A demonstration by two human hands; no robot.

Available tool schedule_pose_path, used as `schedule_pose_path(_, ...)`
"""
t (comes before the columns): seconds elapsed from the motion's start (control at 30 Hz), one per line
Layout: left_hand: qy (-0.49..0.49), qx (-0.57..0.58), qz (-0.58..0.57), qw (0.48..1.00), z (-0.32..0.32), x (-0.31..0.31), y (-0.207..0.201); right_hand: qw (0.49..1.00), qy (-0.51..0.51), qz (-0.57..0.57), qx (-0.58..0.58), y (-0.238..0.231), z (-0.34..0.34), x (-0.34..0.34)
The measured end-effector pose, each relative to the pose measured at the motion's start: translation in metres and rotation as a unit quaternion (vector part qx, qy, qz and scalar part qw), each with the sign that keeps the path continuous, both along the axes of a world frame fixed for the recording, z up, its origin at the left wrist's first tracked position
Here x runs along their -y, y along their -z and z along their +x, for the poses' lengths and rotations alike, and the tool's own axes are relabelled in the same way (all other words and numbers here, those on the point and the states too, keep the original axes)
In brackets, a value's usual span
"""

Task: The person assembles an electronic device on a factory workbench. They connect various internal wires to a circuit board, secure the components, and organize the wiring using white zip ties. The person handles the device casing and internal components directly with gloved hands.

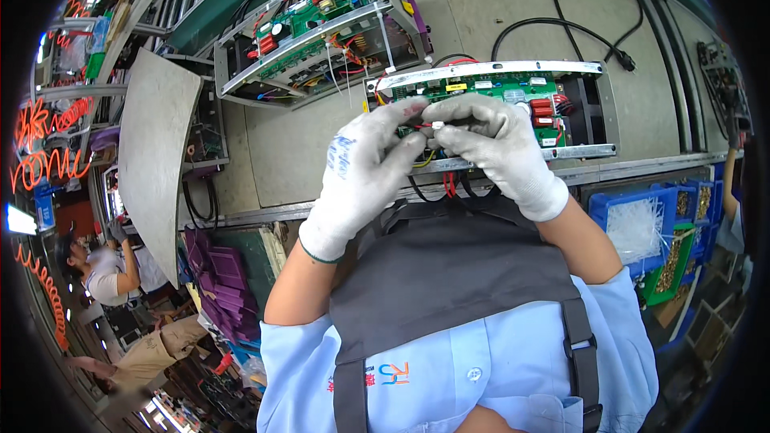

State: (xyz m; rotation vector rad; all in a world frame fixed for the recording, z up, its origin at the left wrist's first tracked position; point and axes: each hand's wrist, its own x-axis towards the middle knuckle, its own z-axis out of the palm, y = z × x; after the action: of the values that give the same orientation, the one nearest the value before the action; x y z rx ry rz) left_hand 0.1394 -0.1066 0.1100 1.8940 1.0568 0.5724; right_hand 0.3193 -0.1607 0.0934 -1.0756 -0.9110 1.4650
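Both hands wear whitish-grey gloves and meet over the near side of an open metal chassis [481, 66] with a green circuit board [481, 87]. My left hand [365, 162] is closed, its thumb and forefinger pinching a thin red wire [423, 124]. My right hand [509, 148] pinches a small white plug connector [437, 125] at the end of that wire. Red cylindrical parts [543, 112] stand on the board just right of my right hand. A yellow wire [425, 160] shows below the fingers, which hide part of the board.
A second open chassis [321, 32] stands at the far left on the bench [289, 144]. A black power cord [561, 24] loops behind. Blue bins [638, 228] of white ties and small metal parts sit at the right. Purple panels [220, 273] and a co-worker [108, 273] are at the left.
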Motion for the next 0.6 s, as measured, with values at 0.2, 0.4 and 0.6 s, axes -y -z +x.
schedule_pose_path(0.2, 0.016, -0.068, 0.070, 0.995, -0.010, -0.009, -0.007, 0.998, 0.006, 0.026, 0.065, 0.000, -0.012, 0.006)
schedule_pose_path(0.4, -0.017, -0.044, 0.052, 0.998, -0.007, -0.007, -0.011, 0.987, 0.072, 0.064, 0.130, -0.001, -0.020, 0.007)
schedule_pose_path(0.6, 0.077, -0.170, 0.043, 0.982, -0.009, -0.011, -0.029, 0.986, -0.161, -0.034, 0.016, 0.013, 0.014, 0.065)
